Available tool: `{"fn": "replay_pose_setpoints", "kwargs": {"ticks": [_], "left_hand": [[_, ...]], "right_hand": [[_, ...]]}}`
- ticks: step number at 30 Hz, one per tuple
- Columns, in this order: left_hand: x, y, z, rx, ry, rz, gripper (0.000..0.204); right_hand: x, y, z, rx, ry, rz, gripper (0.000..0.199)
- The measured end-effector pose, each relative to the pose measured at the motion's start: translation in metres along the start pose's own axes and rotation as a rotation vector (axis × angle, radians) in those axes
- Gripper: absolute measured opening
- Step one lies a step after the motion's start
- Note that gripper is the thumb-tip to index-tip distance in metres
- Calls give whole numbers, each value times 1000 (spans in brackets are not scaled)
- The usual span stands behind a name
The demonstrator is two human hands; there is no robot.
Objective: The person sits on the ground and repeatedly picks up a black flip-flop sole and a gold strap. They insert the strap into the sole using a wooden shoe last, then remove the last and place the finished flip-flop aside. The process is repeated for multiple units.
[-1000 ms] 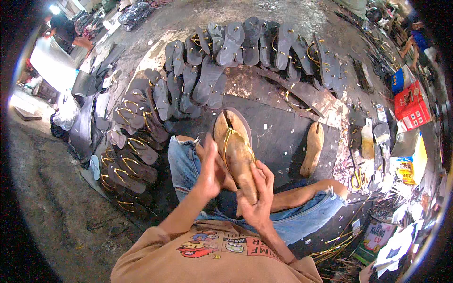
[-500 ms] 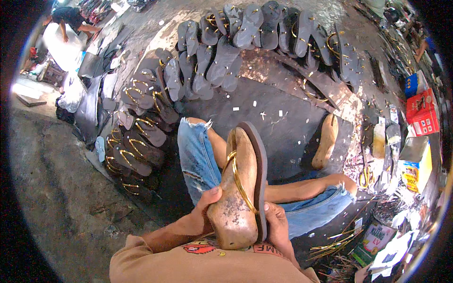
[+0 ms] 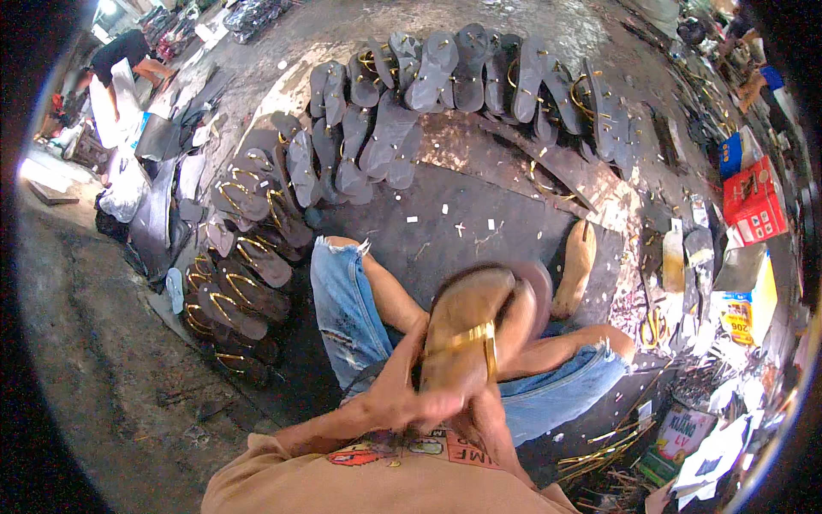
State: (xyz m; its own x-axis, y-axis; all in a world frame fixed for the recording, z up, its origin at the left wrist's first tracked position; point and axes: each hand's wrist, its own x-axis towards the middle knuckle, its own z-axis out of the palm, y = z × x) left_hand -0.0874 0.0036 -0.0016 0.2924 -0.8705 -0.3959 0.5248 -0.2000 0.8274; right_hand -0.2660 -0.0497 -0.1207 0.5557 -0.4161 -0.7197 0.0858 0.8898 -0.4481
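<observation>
A flip-flop with a gold strap (image 3: 462, 341) is fitted on a wooden shoe last (image 3: 467, 304), held tilted above my lap. Motion smears both, and the dark brown sole (image 3: 538, 287) shows as a blurred edge on the far right side. My left hand (image 3: 396, 385) is closed round the left side and heel end. Beneath the heel end on the right, my right hand (image 3: 484, 418) grips it too, its fingers partly hidden. A second wooden last (image 3: 575, 270) lies on the dark mat (image 3: 385, 224) beyond my right knee.
Several dark flip-flops (image 3: 437, 73) curve round the mat's far side, and more with gold straps (image 3: 235, 300) lie at the left. On the right stand a red box (image 3: 753, 201), a yellow-and-white container (image 3: 743, 300) and a tin (image 3: 681, 441). Another person (image 3: 124, 60) bends at the far left.
The flip-flop and last have turned and tipped away from upright, toward the right. My left hand has moved up and across the heel end; my right hand has shifted lower beneath it.
</observation>
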Motion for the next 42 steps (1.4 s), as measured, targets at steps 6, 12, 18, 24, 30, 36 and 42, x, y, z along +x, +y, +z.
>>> {"fn": "replay_pose_setpoints", "kwargs": {"ticks": [6, 12, 18, 24, 30, 36, 42], "left_hand": [[35, -11, -6, 84, 174, -17, 90], [32, 32, -22, 851, 115, -109, 34], [30, -7, -52, 421, -223, 137, 38], [41, -112, -66, -631, -406, -93, 33], [104, -209, -105, -829, -450, -394, 43], [89, -75, -59, -206, 36, 89, 59], [121, -62, -113, 455, 418, 86, 53]], "right_hand": [[-11, -38, 41, -453, -207, -648, 118], [-11, -73, 33, -328, -374, -328, 116], [-47, -78, 9, 322, -424, 145, 92], [-58, -96, 43, -382, -490, -225, 119], [13, -85, 65, -532, -427, -619, 134], [50, -69, 74, -550, -344, -720, 127], [39, -34, 58, -645, -330, -603, 122]]}}
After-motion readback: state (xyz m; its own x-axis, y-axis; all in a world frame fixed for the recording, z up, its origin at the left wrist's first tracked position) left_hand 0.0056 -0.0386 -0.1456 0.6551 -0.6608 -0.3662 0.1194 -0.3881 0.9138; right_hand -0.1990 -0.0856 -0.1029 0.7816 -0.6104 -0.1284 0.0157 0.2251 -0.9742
